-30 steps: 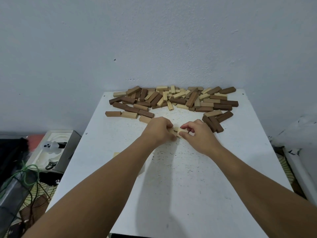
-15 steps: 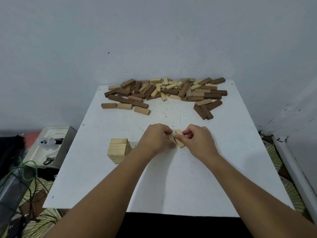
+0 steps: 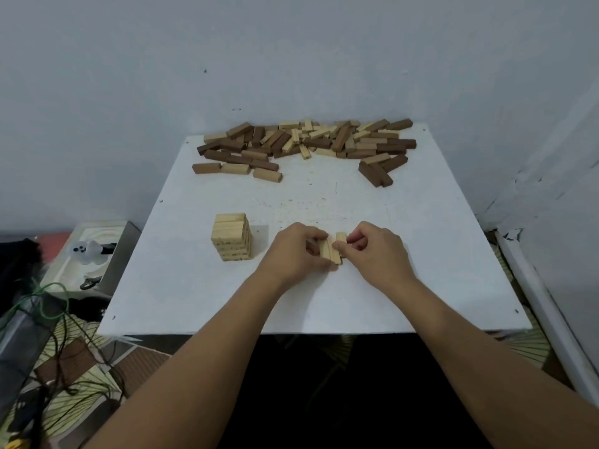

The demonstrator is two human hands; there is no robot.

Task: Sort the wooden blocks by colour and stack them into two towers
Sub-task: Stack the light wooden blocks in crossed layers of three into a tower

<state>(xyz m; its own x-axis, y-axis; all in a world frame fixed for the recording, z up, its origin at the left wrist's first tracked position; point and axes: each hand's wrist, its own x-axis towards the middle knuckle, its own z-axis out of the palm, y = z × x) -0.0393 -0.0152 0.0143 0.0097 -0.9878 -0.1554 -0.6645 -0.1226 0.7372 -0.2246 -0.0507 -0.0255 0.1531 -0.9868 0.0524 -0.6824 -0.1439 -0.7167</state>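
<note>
Light wooden blocks point(image 3: 331, 251) lie side by side between my hands near the middle of the white table point(image 3: 421, 254). My left hand point(image 3: 296, 251) grips them from the left, and my right hand point(image 3: 377, 251) pinches them from the right with thumb and forefinger. A short tower of light blocks point(image 3: 230, 236) stands to the left of my left hand. A mixed pile of dark and light blocks point(image 3: 308, 142) is spread along the table's far edge by the wall.
The table stands in a corner against grey walls. Left of it, lower down, are a white box with a small ghost figure point(image 3: 87, 252) and green cables point(image 3: 48, 306). The table's near edge point(image 3: 291, 332) runs just behind my forearms.
Both hands have drawn the light blocks from beside the pile toward the near middle of the table. The view tilted down, so the light tower now shows fully.
</note>
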